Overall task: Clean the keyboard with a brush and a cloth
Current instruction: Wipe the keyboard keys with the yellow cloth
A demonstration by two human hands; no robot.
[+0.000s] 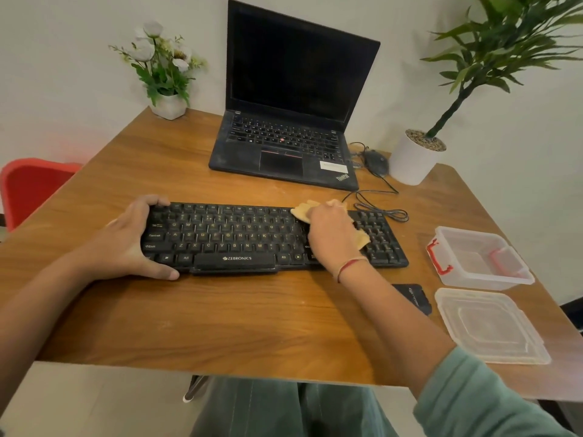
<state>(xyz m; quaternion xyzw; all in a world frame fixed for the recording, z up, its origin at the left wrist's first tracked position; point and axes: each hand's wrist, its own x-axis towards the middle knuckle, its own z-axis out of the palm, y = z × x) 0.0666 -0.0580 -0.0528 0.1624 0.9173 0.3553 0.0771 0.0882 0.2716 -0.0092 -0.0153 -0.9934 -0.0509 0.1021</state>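
the black keyboard (268, 238) lies flat on the wooden table (220, 326), and the left hand (126, 241) grips its left end, thumb on the near edge and fingers curled over the far edge. the right hand (331, 234) clutches a tan cloth (303, 211) and presses it on the keys just left of the number pad. behind the keyboard stands an open laptop (284, 146); to the keyboard's right sit a clear container (473, 260) and a clear lid (492, 326), and a dark flat object (413, 298) lies off its near right corner, partly hidden by the forearm.
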